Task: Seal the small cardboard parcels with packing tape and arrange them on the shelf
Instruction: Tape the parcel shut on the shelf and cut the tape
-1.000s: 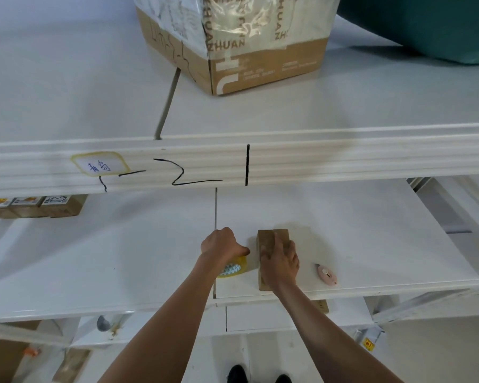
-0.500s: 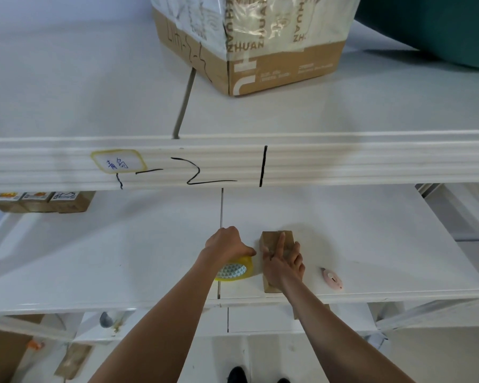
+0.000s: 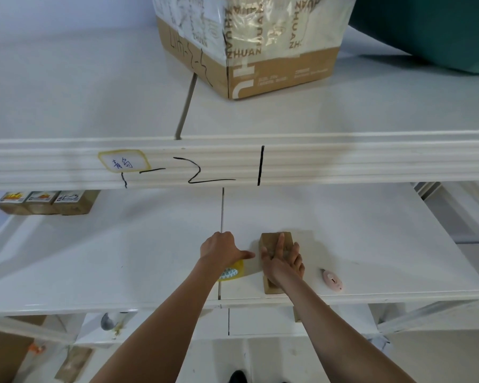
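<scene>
A small brown cardboard parcel [image 3: 268, 240] lies on the white middle shelf [image 3: 371, 244] near its front edge. My right hand [image 3: 284, 261] lies flat on top of it, fingers straight, index finger pointing away from me. Just left of the parcel, my left hand [image 3: 221, 248] grips a yellow roll of packing tape [image 3: 231, 272], thumb stretched toward the parcel. A strip of clear tape seems to run from the roll to the parcel's side. Most of the roll is hidden under my hand.
A pink cutter [image 3: 332, 280] lies right of the parcel. Three labelled small parcels [image 3: 43, 201] stand in a row at the shelf's far left. A large taped carton [image 3: 249, 42] and a green bag [image 3: 437, 29] sit on the upper shelf.
My right hand went from gripping the parcel's top to lying flat with straight fingers. My left hand's thumb has stretched out toward the parcel. The camera has shifted slightly.
</scene>
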The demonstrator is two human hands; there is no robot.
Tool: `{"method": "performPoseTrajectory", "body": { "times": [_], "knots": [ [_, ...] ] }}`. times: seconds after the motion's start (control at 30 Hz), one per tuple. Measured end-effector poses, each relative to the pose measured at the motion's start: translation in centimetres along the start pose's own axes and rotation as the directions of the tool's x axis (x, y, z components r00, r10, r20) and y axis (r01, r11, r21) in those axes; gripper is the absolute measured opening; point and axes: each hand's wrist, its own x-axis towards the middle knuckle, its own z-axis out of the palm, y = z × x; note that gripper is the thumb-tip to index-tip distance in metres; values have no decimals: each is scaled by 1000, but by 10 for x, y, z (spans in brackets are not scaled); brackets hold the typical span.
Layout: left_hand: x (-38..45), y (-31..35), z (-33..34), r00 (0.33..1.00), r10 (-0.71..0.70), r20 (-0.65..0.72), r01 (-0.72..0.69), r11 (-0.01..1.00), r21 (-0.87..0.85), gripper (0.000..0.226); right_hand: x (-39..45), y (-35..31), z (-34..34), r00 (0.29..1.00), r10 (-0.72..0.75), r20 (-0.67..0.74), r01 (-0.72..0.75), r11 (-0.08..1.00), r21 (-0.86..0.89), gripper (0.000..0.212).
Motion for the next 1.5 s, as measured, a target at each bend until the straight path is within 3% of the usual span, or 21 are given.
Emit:
{"method": "performPoseTrajectory", "body": {
  "times": [0.1, 0.23, 0.53, 0.87, 1.03, 1.17, 1.5],
  "knots": [
    [-2, 0, 1, 1000, 12, -21, -12, 1000, 7, 68, -1, -1, -3, 1000, 5, 24, -4, 999, -33, 91],
    [-8, -4, 4, 997, 52, -59, -50, 998, 31, 66, -3, -3, 1, 1000, 8, -17, -9, 998, -66, 93],
    [-7, -30, 6, 999, 46, -26, -49, 989, -141, 70, -9, -5, 12, 971, -58, -232, 23, 989, -148, 88],
    [-7, -17, 0, 999, 33, -29, -38, 981, -191, 59, -10, 9, -8, 972, -124, -201, 102, 988, -119, 75],
    [-7, -12, -6, 998, 17, -56, -28, 980, -199, 56, -17, 10, -20, 976, -104, -192, 100, 994, -30, 75],
    [-9, -16, -12, 997, 11, -73, -18, 996, -85, 61, -20, 11, -29, 980, -103, -172, 110, 993, 36, 74],
    [-12, -12, -17, 997, 14, -77, -22, 994, -106, 68, -27, 13, -50, 979, -145, -145, 184, 934, 308, 68]
  ]
}}
